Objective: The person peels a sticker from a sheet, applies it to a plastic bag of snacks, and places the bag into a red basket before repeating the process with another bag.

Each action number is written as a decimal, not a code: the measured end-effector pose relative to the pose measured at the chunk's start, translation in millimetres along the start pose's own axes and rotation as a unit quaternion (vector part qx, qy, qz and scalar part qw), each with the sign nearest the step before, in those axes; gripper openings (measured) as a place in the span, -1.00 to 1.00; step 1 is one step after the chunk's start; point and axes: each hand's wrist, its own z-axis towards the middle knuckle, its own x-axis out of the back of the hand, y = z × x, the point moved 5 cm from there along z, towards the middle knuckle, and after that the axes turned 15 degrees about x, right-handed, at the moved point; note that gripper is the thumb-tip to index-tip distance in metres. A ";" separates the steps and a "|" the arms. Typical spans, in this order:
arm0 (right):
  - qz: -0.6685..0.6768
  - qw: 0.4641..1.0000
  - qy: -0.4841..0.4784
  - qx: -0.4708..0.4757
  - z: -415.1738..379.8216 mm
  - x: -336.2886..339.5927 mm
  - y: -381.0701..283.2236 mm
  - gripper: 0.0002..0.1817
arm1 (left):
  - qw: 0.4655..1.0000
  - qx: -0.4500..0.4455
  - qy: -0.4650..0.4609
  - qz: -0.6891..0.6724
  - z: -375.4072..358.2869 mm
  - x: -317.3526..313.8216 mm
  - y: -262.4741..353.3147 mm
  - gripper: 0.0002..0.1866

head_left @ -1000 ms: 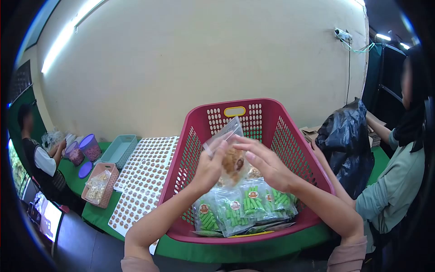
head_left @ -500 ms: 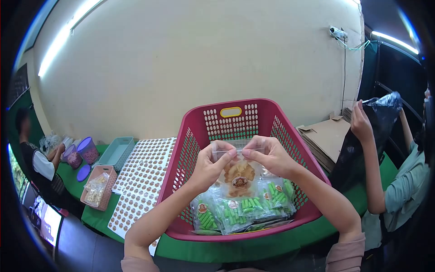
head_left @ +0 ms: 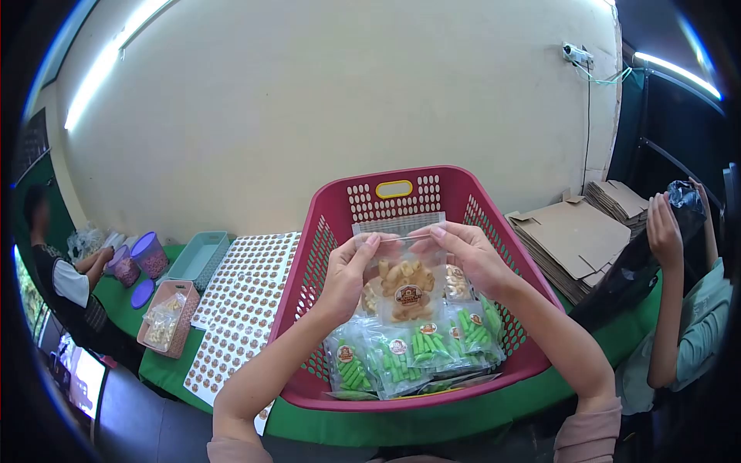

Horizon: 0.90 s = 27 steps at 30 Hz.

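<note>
Both hands, left hand (head_left: 347,270) and right hand (head_left: 471,255), pinch the snack pouch (head_left: 401,282) above the red basket (head_left: 494,231); an uneven press could leave its zip gaping

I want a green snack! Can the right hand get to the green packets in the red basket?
Probably yes: the green packets lie uncovered just under the right hand, but it is holding a clear snack bag.

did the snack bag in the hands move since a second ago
Yes. The snack bag now hangs upright and square under the basket's yellow handle, pinched by both hands; earlier it tilted left.
</note>
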 end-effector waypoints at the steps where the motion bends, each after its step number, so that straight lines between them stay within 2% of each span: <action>1: 0.000 1.000 0.000 -0.001 -0.1 0.8 2.3 -0.67 | 0.999 -0.021 0.024 0.025 -1.1 -2.5 2.6 -0.71; 3: 0.002 0.999 0.044 0.005 0.2 6.5 8.1 -0.66 | 0.997 -0.042 0.047 0.050 -0.8 -1.4 2.3 -0.69; 5: -0.001 0.997 0.082 -0.002 0.2 8.3 9.8 -0.66 | 0.957 -0.134 0.165 0.199 -3.3 8.3 4.6 -0.56; 6: 0.010 0.993 0.119 -0.009 -0.6 8.5 10.7 -0.65 | 0.960 -0.112 0.142 0.215 -5.3 4.3 8.0 -0.40; 7: 0.021 0.987 0.156 -0.015 -2.2 9.3 11.6 -0.64 | 0.960 -0.112 0.142 0.216 -5.6 3.6 7.6 -0.40; 8: 0.040 0.992 0.116 -0.001 -1.6 4.7 13.8 -0.61 | 0.964 -0.100 0.083 0.233 -3.8 -3.5 4.4 -0.31; 9: 0.042 0.992 0.116 0.000 -3.3 1.9 14.0 -0.61 | 0.964 -0.087 0.024 0.250 -3.0 -10.1 -0.1 -0.22; 10: 0.027 0.998 0.054 0.022 -3.6 -7.7 11.3 -0.60 | 0.963 -0.087 -0.012 0.254 -3.7 -13.4 -5.1 -0.13; 11: 0.011 0.999 -0.010 0.043 -4.5 -18.0 9.9 -0.60 | 0.963 -0.087 -0.011 0.255 -3.6 -14.3 -4.9 -0.13; 12: -0.011 0.994 -0.030 0.103 -5.2 -25.7 9.2 -0.60 | 0.972 -0.084 -0.031 0.216 -4.1 -16.2 -4.0 -0.13; 13: -0.010 0.994 -0.031 0.104 -6.2 -26.9 11.0 -0.60 | 0.980 -0.080 -0.050 0.177 -4.7 -17.1 -3.6 -0.14; 14: -0.096 0.986 -0.060 0.122 -6.9 -29.1 10.7 -0.60 | 0.969 -0.117 0.005 0.216 -5.1 -11.9 -2.9 -0.29; 15: -0.182 0.969 -0.088 0.140 -7.6 -30.5 10.0 -0.60 | 0.969 -0.118 0.006 0.217 -5.1 -10.5 0.5 -0.29; 17: -0.193 0.965 -0.093 0.152 -5.3 -24.3 5.3 -0.61 | 0.997 0.006 0.001 0.078 0.0 -2.4 -0.3 -0.46; 18: -0.205 0.972 -0.003 0.118 -3.7 -13.1 5.9 -0.62 | 0.996 -0.012 0.015 0.082 0.2 -3.0 0.1 -0.56; 19: -0.215 0.969 0.086 0.083 -4.1 -2.6 6.6 -0.63 | 0.996 -0.013 0.015 0.082 -0.8 -3.0 1.0 -0.56; 20: -0.231 0.956 0.147 0.100 -4.3 4.9 6.3 -0.60 | 0.989 -0.006 0.008 0.146 -2.7 -5.7 2.1 -0.57; 21: -0.233 0.956 0.148 0.099 -4.6 8.6 5.7 -0.60 | 0.978 0.003 0.001 0.208 -4.4 -9.4 1.5 -0.58; 23: -0.039 0.999 -0.008 0.010 -3.0 -1.0 16.7 -0.63 | 0.983 0.015 0.014 0.185 -5.8 -11.9 -1.7 -0.64; 24: -0.080 0.994 -0.052 0.045 -1.4 -5.4 13.4 -0.70 | 0.982 0.016 0.015 0.189 -4.7 -10.4 -4.4 -0.66; 25: -0.079 0.995 -0.051 0.044 -1.1 -5.8 11.3 -0.70 | 0.981 0.017 0.017 0.193 -4.0 -9.6 -5.9 -0.68; 27: -0.096 0.993 -0.067 -0.011 -3.1 -8.0 11.5 -0.71 | 0.980 0.018 0.028 0.195 -4.0 -9.0 -3.9 -0.69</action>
